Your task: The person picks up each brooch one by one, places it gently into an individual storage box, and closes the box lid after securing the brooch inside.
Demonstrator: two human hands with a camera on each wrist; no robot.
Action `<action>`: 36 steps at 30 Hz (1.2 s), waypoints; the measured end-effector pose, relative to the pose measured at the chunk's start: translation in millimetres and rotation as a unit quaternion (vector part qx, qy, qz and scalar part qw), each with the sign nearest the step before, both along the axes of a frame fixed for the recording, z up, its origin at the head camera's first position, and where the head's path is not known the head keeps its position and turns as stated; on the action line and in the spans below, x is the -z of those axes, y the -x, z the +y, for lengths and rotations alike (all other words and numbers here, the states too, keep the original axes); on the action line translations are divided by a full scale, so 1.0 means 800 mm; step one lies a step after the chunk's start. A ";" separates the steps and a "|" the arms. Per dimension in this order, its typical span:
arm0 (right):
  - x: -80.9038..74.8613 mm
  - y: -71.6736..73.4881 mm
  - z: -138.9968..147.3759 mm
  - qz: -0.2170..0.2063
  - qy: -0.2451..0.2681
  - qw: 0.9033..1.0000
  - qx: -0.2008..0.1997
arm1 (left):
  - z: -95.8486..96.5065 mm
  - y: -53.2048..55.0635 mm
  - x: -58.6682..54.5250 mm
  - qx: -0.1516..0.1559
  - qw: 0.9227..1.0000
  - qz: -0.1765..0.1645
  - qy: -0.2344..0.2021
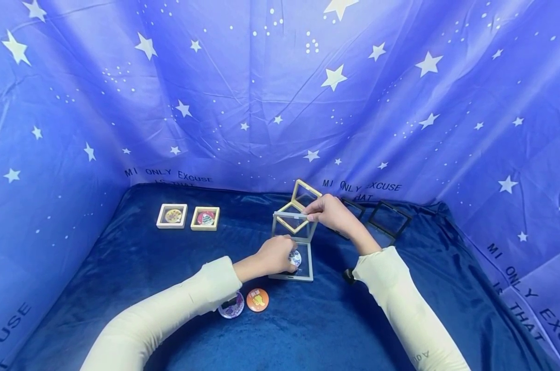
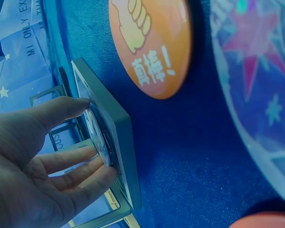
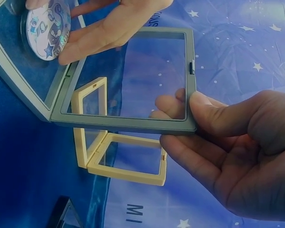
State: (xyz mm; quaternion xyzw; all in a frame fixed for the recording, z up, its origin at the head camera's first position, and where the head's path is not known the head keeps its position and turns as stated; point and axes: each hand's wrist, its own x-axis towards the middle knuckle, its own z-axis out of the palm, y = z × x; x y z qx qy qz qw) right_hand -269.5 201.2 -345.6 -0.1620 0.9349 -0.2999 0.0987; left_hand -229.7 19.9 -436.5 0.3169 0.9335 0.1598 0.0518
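Square grey plastic frame [image 3: 133,123] I've got: matt, smooth. Round white patterned badge [image 3: 48,29]: glossy. Dark-blue tablecloth [image 1: 280,340]: velvety, soft sheen. My cream sleeve [image 1: 168,314]: matt cloth.

The starry blue backdrop [image 1: 261,77] is repeating "MI ONLY EXCUSE IS THAT"; the orange badge [image 2: 154,52] is showing "真棒!" beneath a fist sign; lettering on the right sleeve [image 1: 407,309] is appearing illegible.
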 end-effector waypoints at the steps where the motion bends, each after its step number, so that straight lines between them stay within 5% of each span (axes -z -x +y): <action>1: 0.000 0.000 0.000 0.000 -0.001 1.000 -0.002 | 0.000 -0.001 0.000 0.000 1.000 0.000 0.001; 14: -0.002 -0.002 0.002 -0.015 -0.003 1.000 -0.018 | 0.000 -0.004 -0.011 -0.008 1.000 0.008 0.016; 22: -0.008 -0.002 0.007 -0.060 0.024 0.998 -0.011 | -0.003 -0.007 -0.048 -0.010 0.998 0.027 -0.057; 25: -0.011 0.000 0.010 -0.092 0.034 0.995 0.000 | -0.006 -0.006 -0.065 -0.016 0.991 0.055 -0.122; 31: -0.006 0.005 0.016 -0.155 0.080 0.984 0.043 | -0.014 -0.001 -0.088 -0.070 0.961 0.124 -0.237; 36: -0.003 0.006 0.021 -0.202 0.121 0.970 0.061 | -0.021 0.009 -0.094 -0.145 0.952 0.104 -0.249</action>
